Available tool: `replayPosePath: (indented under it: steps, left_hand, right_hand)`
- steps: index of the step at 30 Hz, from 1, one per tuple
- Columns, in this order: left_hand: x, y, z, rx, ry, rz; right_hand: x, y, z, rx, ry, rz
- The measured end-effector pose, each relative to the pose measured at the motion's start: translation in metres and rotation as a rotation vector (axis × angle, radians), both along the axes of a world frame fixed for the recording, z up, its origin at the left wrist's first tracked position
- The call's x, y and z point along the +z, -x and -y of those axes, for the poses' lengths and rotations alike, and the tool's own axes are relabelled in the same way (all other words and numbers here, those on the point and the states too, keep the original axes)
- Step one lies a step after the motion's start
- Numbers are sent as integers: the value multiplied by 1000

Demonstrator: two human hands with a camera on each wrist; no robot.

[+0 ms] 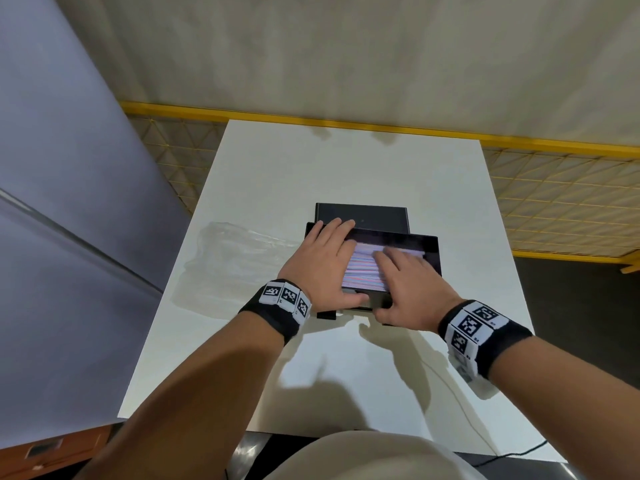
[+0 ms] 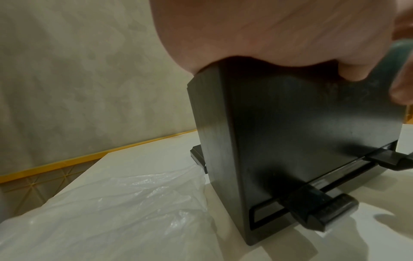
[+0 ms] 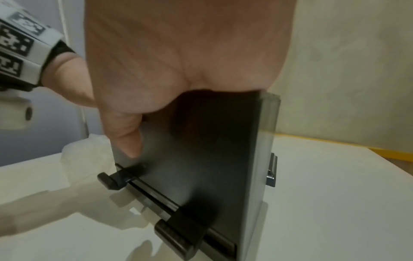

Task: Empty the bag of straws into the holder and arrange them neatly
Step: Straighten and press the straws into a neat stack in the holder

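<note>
A black straw holder [image 1: 430, 252] stands mid-table with its lid [image 1: 363, 214] tipped back. Striped wrapped straws [image 1: 363, 270] lie flat inside it. My left hand [image 1: 325, 258] lies over the holder's left rim with straight fingers reaching the back edge and the thumb on the front wall. Flat on the straws rests my right hand [image 1: 408, 282], thumb down the front. The left wrist view has the left palm [image 2: 268, 31] on top of the holder [image 2: 301, 132]. In the right wrist view the right palm [image 3: 178, 53] sits on the holder [image 3: 212, 159]. The clear bag [image 1: 228, 261] lies flat to the left.
The white table [image 1: 346, 161] ends at a yellow rail [image 1: 311, 117] by the far wall. The crumpled bag [image 2: 111, 211] touches the holder's left side. A black dispensing bar with end knobs [image 2: 324, 211] runs along the holder's front foot. A thin cable [image 1: 460, 403] trails off the near right corner.
</note>
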State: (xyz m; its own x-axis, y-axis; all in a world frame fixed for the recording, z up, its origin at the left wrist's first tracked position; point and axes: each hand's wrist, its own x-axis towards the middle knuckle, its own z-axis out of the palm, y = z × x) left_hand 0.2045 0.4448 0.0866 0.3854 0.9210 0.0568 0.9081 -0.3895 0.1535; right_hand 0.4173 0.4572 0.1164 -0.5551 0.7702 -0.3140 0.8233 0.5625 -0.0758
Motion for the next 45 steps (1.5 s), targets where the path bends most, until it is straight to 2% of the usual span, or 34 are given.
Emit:
replayPosePath:
  steps: [2,5,8,10,12,17,19,24,28,30,32,36,38,42,45]
  left_hand:
    - [4,0,1,13,-3,92]
    - [11,3,4,113,-1,309]
    - [15,19,11,248,101,438]
    - [16,31,16,272,198,442]
    - [16,41,19,287,259,463]
    - [14,48,21,367,347,557]
    - [14,48,22,371,366,581]
    - [11,47,23,390,372,623]
    - [11,46,24,407,377,646]
    - [13,45,24,406,386,639]
    - [14,45,24,405,387,631]
    - [15,45,25,406,389,625]
    - [15,44,26,408,392,631]
    - [15,44,26,412,392,651]
    - [15,44,27,403,382,659]
  right_hand:
    - [0,2,-2,-28,-4,2]
    - [-2,5,-6,-15,-76,-96]
    - [-9,8,-11,21,6,-73]
    - [-10,12,-15,10,77,-30]
    - [-8,13,-17,8,60,-31]
    - [-11,12,-23,-19,196,17]
    - [-4,11,-28,3,178,14]
    - [24,8,-19,135,-8,-240]
    - [18,21,-2,124,288,-140]
    - [15,24,-5,85,325,-73]
    - [18,26,-9,42,301,-87]
    - [22,26,-9,-28,23,-257]
    - [15,25,-8,-27,-55,-240]
    - [2,23,-5,-37,121,-131]
    - [8,20,-2,-56,123,-300]
